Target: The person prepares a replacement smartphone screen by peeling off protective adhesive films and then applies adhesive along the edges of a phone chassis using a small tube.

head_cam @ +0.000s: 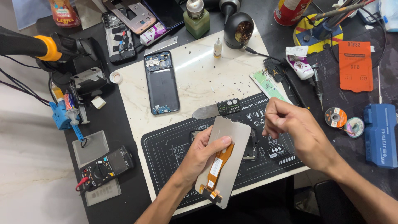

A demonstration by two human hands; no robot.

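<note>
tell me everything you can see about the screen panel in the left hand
The screen panel is a thin grey rectangular sheet with a matte, metallic-looking back facing up. An orange flex ribbon runs down it, ending in a small connector near the lower edge. It is tilted above the dark work mat, gripped by the left hand, thumb on the ribbon.

Left hand (203, 155) grips screen panel (226, 159); right hand (296, 132) fisted above mat (166, 153).

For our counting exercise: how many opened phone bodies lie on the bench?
3. One phone body lies on the marble slab, one on the dark bench upper left, and a pinkish frame at the top edge. Others may be hidden.
</note>
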